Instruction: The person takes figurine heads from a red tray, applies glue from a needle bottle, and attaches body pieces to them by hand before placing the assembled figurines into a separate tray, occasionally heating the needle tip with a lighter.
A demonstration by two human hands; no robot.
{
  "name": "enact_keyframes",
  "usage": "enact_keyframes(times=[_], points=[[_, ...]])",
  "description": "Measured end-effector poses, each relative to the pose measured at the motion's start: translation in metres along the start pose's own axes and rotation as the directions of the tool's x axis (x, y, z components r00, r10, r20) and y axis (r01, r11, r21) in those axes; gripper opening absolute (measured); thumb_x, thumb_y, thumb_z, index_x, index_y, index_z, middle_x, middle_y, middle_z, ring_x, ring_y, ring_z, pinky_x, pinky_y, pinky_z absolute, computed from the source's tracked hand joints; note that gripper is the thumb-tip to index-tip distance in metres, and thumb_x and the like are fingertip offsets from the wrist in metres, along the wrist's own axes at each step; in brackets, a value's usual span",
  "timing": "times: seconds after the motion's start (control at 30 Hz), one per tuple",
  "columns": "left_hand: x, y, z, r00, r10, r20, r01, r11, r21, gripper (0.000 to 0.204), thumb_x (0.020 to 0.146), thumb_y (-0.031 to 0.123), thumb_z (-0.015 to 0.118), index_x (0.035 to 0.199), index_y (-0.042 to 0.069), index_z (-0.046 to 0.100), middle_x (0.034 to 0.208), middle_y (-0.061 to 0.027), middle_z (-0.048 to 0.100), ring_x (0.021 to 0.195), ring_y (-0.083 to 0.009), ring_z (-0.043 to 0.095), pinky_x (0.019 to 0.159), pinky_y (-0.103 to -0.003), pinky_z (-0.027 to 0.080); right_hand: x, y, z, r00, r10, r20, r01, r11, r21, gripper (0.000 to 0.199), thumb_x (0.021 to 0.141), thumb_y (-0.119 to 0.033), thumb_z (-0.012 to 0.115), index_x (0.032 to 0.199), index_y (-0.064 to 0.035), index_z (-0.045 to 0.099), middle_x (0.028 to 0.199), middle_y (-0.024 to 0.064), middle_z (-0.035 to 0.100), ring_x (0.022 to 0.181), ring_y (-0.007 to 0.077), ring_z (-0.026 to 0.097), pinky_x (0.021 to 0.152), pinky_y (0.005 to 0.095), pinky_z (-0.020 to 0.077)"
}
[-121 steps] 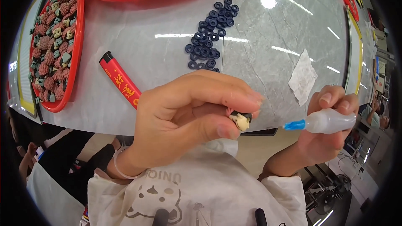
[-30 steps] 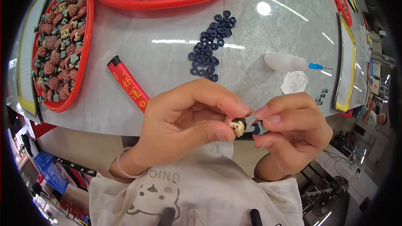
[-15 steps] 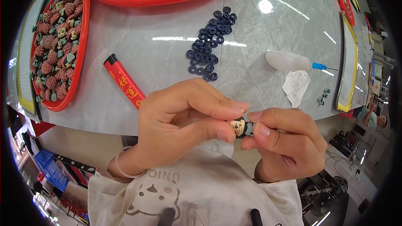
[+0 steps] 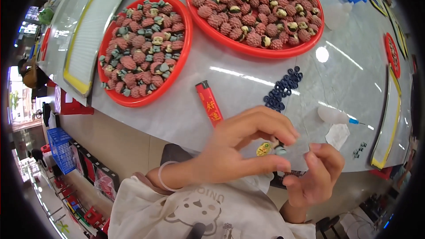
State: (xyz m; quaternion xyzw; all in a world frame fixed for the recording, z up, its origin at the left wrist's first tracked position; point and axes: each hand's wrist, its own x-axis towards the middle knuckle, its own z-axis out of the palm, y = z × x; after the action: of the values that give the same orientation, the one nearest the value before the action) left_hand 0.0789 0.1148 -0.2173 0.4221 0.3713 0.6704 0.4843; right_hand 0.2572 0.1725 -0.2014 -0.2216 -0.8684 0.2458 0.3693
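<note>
Left hand still pinches the small bead; right hand has released it.

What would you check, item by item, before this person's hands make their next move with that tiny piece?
1. Left hand pinches the small yellow-faced bead piece between fingertips: ok.
2. Right hand free, its grip open and empty beside the piece: ok.
3. Pile of dark blue rubber rings on the grey table, close ahead of the hands: ok.
4. Clear squeeze bottle with blue nozzle lying on its side; capped or not: cannot tell.
5. Ring seated on the piece: cannot tell, blurred.
6. Red lighter lies clear of both hands: ok.
</note>
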Motion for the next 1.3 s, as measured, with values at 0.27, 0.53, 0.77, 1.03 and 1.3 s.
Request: enact_keyframes(times=[0.27, 0.53, 0.77, 1.03, 1.3], points=[[0.013, 0.080, -0.083, 0.907, 0.349, -0.234, 0.205, 0.119, 0.971, 0.027, 0.072, 0.002, 0.062, 0.099, 0.004, 0.058, 0.110, -0.0088, 0.055, 0.093, -0.0239, 0.055, 0.078, -0.030, 0.045, -0.014, 0.018, -0.004, 0.991, 0.101, -0.090, -0.083, 0.978, 0.191, 0.038, 0.077, -0.013, 0.062, 0.111, -0.0002, 0.049, 0.095, 0.0189, 0.052, 0.076, 0.0220, 0.049, 0.054, 0.0272, 0.0411], [0.076, 0.088, -0.043, 0.958, -0.034, 0.284, -0.285, -0.039, 0.958, 0.025, 0.077, 0.008, 0.057, 0.101, 0.005, 0.057, 0.115, -0.0104, 0.052, 0.103, -0.0262, 0.052, 0.082, -0.035, 0.043, -0.012, 0.016, -0.004, 0.974, 0.124, -0.191, -0.080, 0.972, 0.222, 0.033, 0.062, 0.007, 0.064, 0.094, -0.0001, 0.058, 0.076, 0.0124, 0.058, 0.054, 0.0179, 0.050, 0.047, 0.0260, 0.0357], [0.140, 0.020, -0.035, 0.910, -0.050, 0.410, -0.407, 0.066, 0.911, 0.017, 0.078, 0.010, 0.056, 0.095, 0.005, 0.054, 0.095, -0.0077, 0.054, 0.085, -0.0288, 0.055, 0.071, -0.037, 0.045, -0.016, 0.013, -0.017, 0.991, 0.101, -0.085, -0.080, 0.971, 0.226, 0.023, 0.068, 0.011, 0.057, 0.090, 0.0036, 0.057, 0.071, 0.0136, 0.061, 0.060, 0.0185, 0.054, 0.054, 0.0243, 0.0402], [0.121, 0.048, -0.026, 0.916, 0.049, 0.397, -0.400, 0.114, 0.909, 0.017, 0.068, 0.001, 0.063, 0.083, 0.007, 0.057, 0.084, -0.0052, 0.053, 0.078, -0.0213, 0.055, 0.063, -0.032, 0.044, -0.019, 0.038, -0.032, 0.942, 0.223, -0.251, -0.202, 0.974, 0.106, 0.025, 0.066, 0.008, 0.059, 0.090, 0.0017, 0.059, 0.077, 0.0120, 0.060, 0.066, 0.0193, 0.054, 0.058, 0.0250, 0.0403], [0.032, 0.052, 0.005, 0.931, -0.349, 0.108, 0.236, 0.800, 0.552, 0.021, 0.068, 0.006, 0.070, 0.087, 0.000, 0.064, 0.106, -0.0138, 0.058, 0.082, -0.0170, 0.059, 0.069, -0.026, 0.047, 0.015, 0.052, -0.024, 0.875, 0.469, -0.123, -0.462, 0.883, 0.082, 0.028, 0.073, -0.001, 0.061, 0.100, 0.0022, 0.055, 0.096, 0.0114, 0.060, 0.091, 0.0205, 0.053, 0.079, 0.0292, 0.0394]])
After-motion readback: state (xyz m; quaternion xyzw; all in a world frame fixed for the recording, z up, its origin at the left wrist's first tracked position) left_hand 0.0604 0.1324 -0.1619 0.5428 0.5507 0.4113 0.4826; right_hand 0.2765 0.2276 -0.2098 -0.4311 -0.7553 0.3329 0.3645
